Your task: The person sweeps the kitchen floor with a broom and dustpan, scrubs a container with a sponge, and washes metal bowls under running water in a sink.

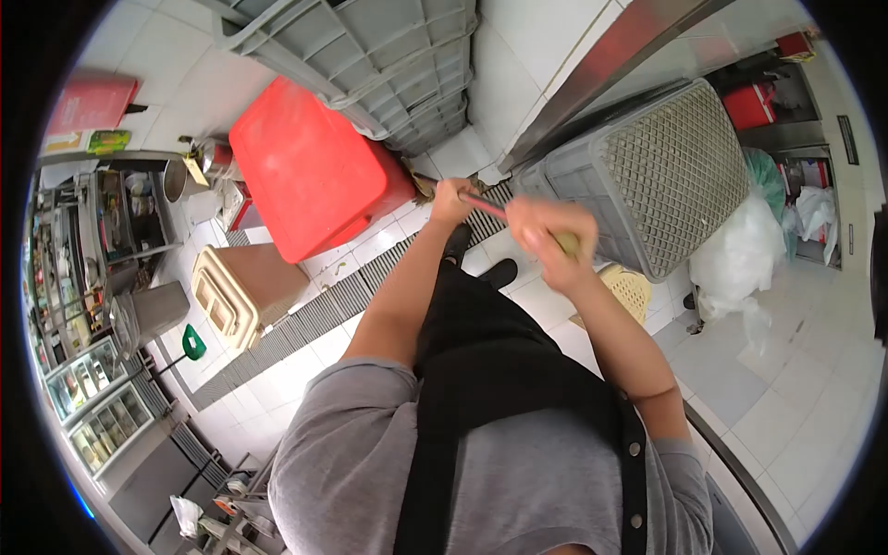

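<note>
Both hands grip the handle of a long-handled broom (484, 204). My left hand (450, 199) is closed round the handle farther from my body. My right hand (555, 236) is blurred by motion and wraps the handle near its yellow-green end (566, 242). A brownish, bristle-like head shows beyond my left hand, close to the red bin, small and partly hidden. Under the hands are my dark shoes (500, 274) and a slotted floor drain (379, 265). Small green scraps (340, 270) lie on the tiles beside the drain.
A large red bin (310, 171) stands ahead to the left, with a beige lidded bin (227, 296) nearer. Grey crates (370, 55) are stacked ahead. To the right are a grey mesh crate (675, 176), white plastic bags (740, 254) and a yellow basket (624, 294).
</note>
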### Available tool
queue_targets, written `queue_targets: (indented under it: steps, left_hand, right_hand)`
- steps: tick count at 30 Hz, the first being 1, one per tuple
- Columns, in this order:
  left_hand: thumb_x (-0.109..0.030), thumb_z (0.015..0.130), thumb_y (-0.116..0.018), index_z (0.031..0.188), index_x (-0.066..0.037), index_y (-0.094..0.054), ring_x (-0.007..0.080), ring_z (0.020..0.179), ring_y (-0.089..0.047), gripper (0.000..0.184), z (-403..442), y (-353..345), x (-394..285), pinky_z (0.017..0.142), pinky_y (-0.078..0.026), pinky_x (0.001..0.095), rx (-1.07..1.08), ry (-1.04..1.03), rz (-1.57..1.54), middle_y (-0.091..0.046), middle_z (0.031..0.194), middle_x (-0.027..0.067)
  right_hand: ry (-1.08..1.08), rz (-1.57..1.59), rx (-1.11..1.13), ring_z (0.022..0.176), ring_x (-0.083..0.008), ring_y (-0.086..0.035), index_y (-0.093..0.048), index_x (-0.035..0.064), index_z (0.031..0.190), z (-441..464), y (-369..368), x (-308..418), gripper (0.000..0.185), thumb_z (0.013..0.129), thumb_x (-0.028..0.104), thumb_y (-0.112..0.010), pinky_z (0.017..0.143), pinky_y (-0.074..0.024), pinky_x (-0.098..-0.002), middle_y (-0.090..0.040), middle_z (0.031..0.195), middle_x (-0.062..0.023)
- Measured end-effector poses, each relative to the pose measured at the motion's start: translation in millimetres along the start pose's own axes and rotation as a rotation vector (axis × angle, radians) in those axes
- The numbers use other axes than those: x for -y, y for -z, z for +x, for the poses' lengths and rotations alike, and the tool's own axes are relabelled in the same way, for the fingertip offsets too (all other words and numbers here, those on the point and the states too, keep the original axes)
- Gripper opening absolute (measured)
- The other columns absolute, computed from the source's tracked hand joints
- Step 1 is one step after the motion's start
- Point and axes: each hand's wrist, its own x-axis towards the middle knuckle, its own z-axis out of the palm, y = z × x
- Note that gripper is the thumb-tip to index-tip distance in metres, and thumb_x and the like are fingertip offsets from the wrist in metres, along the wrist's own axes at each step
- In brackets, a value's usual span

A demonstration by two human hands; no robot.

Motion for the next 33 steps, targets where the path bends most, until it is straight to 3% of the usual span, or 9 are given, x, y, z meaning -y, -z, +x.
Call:
queue_targets:
  steps: [2, 5, 8, 12, 15, 16, 21, 24, 33]
  left_hand:
    - [-0.011, 0.065, -0.06, 0.063, 0.003, -0.054, 0.0389, 0.054, -0.047, 0.015, 7, -2, 29, 0.052, -0.043, 0.0367, 0.111, 0.039, 0.192, -0.052, 0.06, 0.0236]
    - [-0.017, 0.064, -0.061, 0.063, 0.002, -0.058, 0.0432, 0.061, -0.053, 0.02, -1, -15, 31, 0.055, -0.044, 0.0433, 0.18, 0.052, 0.07, -0.052, 0.065, 0.0256]
    - [-0.017, 0.065, -0.059, 0.06, 0.0, -0.058, 0.0413, 0.059, -0.053, 0.018, -19, -24, 2, 0.056, -0.044, 0.0437, 0.319, -0.084, 0.111, -0.054, 0.062, 0.0233]
    - [-0.011, 0.064, -0.056, 0.06, 0.002, -0.054, 0.0386, 0.057, -0.054, 0.013, -28, -31, -78, 0.055, -0.043, 0.0423, 0.331, -0.105, 0.025, -0.053, 0.06, 0.0222]
    - [-0.01, 0.063, -0.062, 0.062, 0.001, -0.06, 0.0404, 0.061, -0.057, 0.011, -22, -44, -98, 0.056, -0.046, 0.0403, 0.13, -0.051, -0.114, -0.057, 0.062, 0.0216]
    - [-0.009, 0.063, -0.062, 0.062, 0.001, -0.06, 0.0402, 0.06, -0.056, 0.01, -19, -46, -95, 0.056, -0.046, 0.0401, 0.104, -0.076, -0.155, -0.056, 0.062, 0.0219]
    - [-0.007, 0.063, -0.063, 0.061, 0.003, -0.058, 0.0384, 0.056, -0.052, 0.011, -23, -49, -46, 0.052, -0.043, 0.0398, 0.059, -0.066, -0.263, -0.054, 0.061, 0.0224]
    - [-0.01, 0.062, -0.065, 0.06, 0.003, -0.058, 0.038, 0.055, -0.048, 0.014, -51, -52, -6, 0.051, -0.041, 0.0399, -0.014, 0.116, -0.163, -0.052, 0.06, 0.0227]
    - [-0.014, 0.063, -0.066, 0.061, 0.0, -0.06, 0.0407, 0.058, -0.05, 0.015, -180, 83, 59, 0.053, -0.042, 0.0411, -0.034, 0.282, -0.055, -0.051, 0.061, 0.023]
  right_hand:
    - [-0.051, 0.093, -0.094, 0.057, -0.0144, -0.046, -0.044, -0.0024, 0.066, 12, -6, -22, 0.016, 0.081, -0.002, -0.049, 0.056, -0.0392, -0.0281, -0.05, 0.064, -0.0066]
    - [-0.143, 0.098, -0.178, 0.058, -0.0122, -0.045, -0.046, -0.0022, 0.067, 9, -2, -15, 0.016, 0.082, -0.002, -0.05, 0.057, -0.039, -0.0272, -0.049, 0.064, -0.0056]
    - [-0.161, 0.15, -0.335, 0.058, -0.0131, -0.044, -0.048, -0.0022, 0.068, -18, 9, 18, 0.015, 0.082, 0.0, -0.051, 0.055, -0.0374, -0.029, -0.047, 0.063, -0.007]
    - [0.111, 0.226, -0.269, 0.053, -0.0188, -0.044, -0.05, -0.0027, 0.067, -39, 30, 78, 0.02, 0.082, 0.01, -0.051, 0.052, -0.0348, -0.0334, -0.047, 0.06, -0.0089]
    - [0.191, 0.033, -0.028, 0.05, -0.0197, -0.044, -0.048, -0.0015, 0.063, -39, 22, 104, 0.022, 0.079, 0.012, -0.052, 0.053, -0.0354, -0.0336, -0.049, 0.059, -0.0093]
    - [0.218, -0.033, -0.039, 0.048, -0.0199, -0.043, -0.044, 0.0001, 0.06, -37, 8, 104, 0.017, 0.073, 0.005, -0.053, 0.053, -0.0367, -0.0338, -0.05, 0.057, -0.0099]
    - [0.213, -0.092, 0.142, 0.049, -0.018, -0.044, -0.044, -0.0004, 0.062, -22, -25, 52, 0.011, 0.07, -0.003, -0.051, 0.053, -0.0386, -0.0331, -0.048, 0.056, -0.0082]
    - [0.105, -0.012, 0.129, 0.05, -0.0164, -0.044, -0.044, -0.001, 0.062, -26, -38, 11, 0.012, 0.072, -0.003, -0.05, 0.053, -0.0388, -0.0324, -0.047, 0.056, -0.0069]
    - [-0.004, 0.198, 0.178, 0.051, -0.0147, -0.04, -0.043, -0.0005, 0.061, -36, -175, -19, 0.016, 0.075, -0.001, -0.05, 0.058, -0.0398, -0.0312, -0.044, 0.056, -0.0046]
